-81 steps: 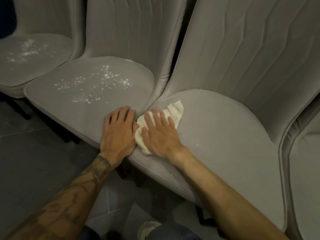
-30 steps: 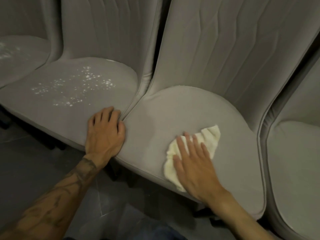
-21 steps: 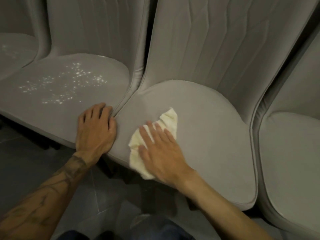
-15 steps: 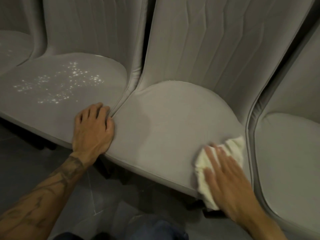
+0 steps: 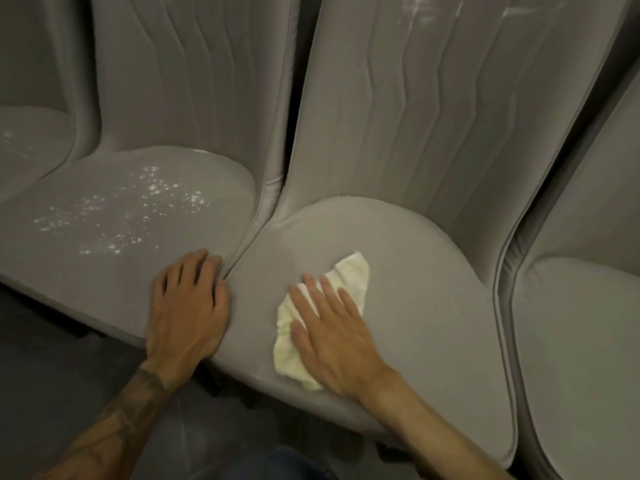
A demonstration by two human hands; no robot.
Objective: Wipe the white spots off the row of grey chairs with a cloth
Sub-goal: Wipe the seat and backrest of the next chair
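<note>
Right hand (image 5: 332,337) fingers straight, spread, pressing flat on cream cloth (image 5: 349,271); cloth crumpled on front-left part of middle chair seat (image 5: 433,306). Left hand (image 5: 187,306) flat, fingers relaxed, resting on front edge of neighbouring seat (image 5: 104,271), fingertips at seam between seats. White spots (image 5: 138,209) scattered across that left seat. Faint white smears (image 5: 415,8) high on middle backrest.

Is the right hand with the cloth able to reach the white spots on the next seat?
Probably yes. Nothing covers the white spots on the neighbouring seat; only the left hand, resting by the seam, lies between them and the right hand on the cloth.
</note>
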